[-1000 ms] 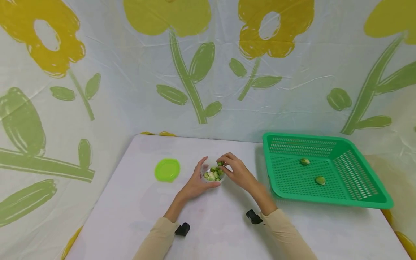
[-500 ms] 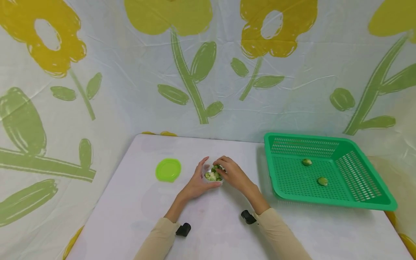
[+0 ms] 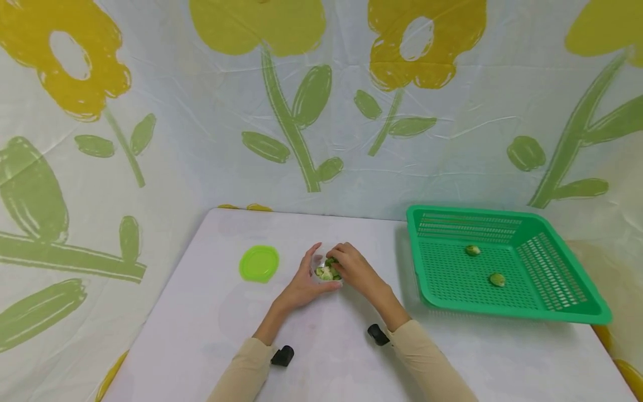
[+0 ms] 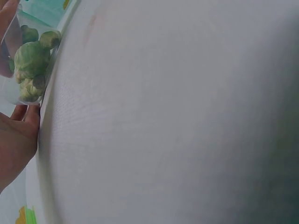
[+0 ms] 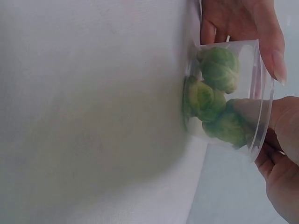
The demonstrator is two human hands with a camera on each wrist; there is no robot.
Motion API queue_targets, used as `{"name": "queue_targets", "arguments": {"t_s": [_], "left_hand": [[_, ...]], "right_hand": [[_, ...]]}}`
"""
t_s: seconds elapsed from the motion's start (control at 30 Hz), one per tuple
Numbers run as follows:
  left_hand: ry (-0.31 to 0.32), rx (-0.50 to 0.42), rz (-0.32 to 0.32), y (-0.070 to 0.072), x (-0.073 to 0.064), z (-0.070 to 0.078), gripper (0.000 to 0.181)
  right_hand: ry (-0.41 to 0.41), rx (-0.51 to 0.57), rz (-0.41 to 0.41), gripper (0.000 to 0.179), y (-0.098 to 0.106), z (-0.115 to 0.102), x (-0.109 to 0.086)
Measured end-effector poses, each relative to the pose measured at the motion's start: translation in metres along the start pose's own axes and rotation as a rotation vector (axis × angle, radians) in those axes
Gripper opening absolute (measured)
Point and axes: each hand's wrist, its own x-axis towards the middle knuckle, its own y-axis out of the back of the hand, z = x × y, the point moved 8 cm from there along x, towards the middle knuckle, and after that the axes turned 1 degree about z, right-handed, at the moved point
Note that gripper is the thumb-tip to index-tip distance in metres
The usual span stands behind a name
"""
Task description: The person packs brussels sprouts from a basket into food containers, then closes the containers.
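My left hand point(image 3: 303, 286) grips a clear plastic cup point(image 5: 245, 58) from its left side, thumb at the near side and fingers at the far side. The cup stands upright on the white table and holds several Brussels sprouts point(image 5: 219, 70). My right hand point(image 3: 355, 271) reaches over the cup's right rim with its fingers inside. In the right wrist view, these fingers pinch a Brussels sprout point(image 5: 226, 128) that lies against the others. Part of that sprout is hidden behind the fingers. The left wrist view shows sprouts point(image 4: 32, 60) through the cup wall.
A bright green lid point(image 3: 258, 263) lies flat on the table left of the cup. To the right stands a green slotted basket point(image 3: 442, 279) holding two Brussels sprouts, one farther back point(image 3: 472, 250) and one nearer point(image 3: 497, 280). Flower-printed cloth point(image 3: 201, 100) hangs behind the table.
My right hand has moved left and down, carrying a Brussels sprout from above the cup's right rim into the cup. My left hand has kept its grip on the cup.
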Motion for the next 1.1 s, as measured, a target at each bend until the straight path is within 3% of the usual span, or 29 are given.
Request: {"name": "queue_targets", "arguments": {"t_s": [0.63, 0.87, 1.1], "left_hand": [[0.001, 0.025, 0.007, 0.001, 0.0, -0.003, 0.109], [-0.002, 0.026, 0.016, 0.0, 0.001, -0.003, 0.111], [0.008, 0.047, 0.022, 0.001, 0.002, -0.004, 0.11]], "right_hand": [[0.013, 0.007, -0.067, 0.025, 0.002, -0.002, -0.001], [0.004, 0.021, -0.062, 0.023, 0.024, -0.004, -0.004], [0.027, -0.034, -0.045, 0.023, 0.055, -0.009, -0.005]]}}
